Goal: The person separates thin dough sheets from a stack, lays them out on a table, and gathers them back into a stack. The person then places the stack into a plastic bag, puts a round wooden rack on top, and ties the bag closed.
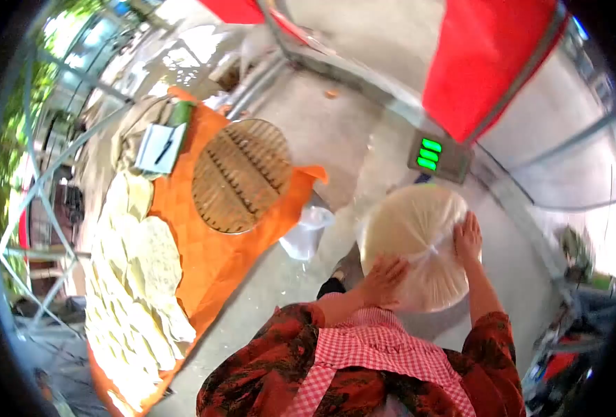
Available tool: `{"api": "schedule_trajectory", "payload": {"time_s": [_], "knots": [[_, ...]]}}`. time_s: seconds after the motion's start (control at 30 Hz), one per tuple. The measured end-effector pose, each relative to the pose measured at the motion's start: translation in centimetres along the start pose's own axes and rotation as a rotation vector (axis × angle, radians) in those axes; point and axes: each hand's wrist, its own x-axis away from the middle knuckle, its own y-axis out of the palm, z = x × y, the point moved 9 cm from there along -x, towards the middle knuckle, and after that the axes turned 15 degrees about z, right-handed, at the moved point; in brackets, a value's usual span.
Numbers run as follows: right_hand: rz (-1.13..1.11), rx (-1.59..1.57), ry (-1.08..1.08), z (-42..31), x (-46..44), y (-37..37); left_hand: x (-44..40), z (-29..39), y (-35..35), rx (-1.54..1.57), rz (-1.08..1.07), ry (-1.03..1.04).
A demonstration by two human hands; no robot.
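Observation:
A large round plastic bag (419,229), pale and filled out, has its gathers meeting near the middle of its top. Through the film its contents look cream-coloured, but I cannot make out what they are. My left hand (386,279) lies on the bag's near left part, fingers spread. On the right edge rests my right hand (468,240), its fingers stretched forward along the side. Just beyond the bag stands a digital scale display (439,156) with lit green digits. Whether the bag sits on the scale's platform is hidden.
An orange cloth (176,208) at the left bears overlapping flatbreads (151,257), a round wooden board (242,177) with battens, and a notebook (158,147) with a pen. A smaller plastic bag (306,233) is beside the cloth. Red fabric (489,62) hangs ahead; metal bars (40,184) stand left.

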Motion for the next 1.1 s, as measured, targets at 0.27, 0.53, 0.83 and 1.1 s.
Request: {"api": "schedule_trajectory", "payload": {"time_s": [0.27, 0.53, 0.83, 1.1], "knots": [[0.378, -0.109, -0.089, -1.0, -0.1, -7.9, 7.2, -16.1, -21.1, -0.020, 0.566, -0.412], [0.277, -0.424, 0.142, -10.9, 12.0, -8.3, 23.9, -52.8, -58.0, -0.874, 0.844, -0.787], [-0.033, -0.296, 0.032, -30.1, 15.2, -8.7, 27.6, -69.0, -61.2, -0.971, 0.250, -1.259], [-0.055, -0.285, -0.563, -44.8, 15.6, -6.4, 19.2, -50.7, -53.1, -0.354, 0.553, -0.643]]}}
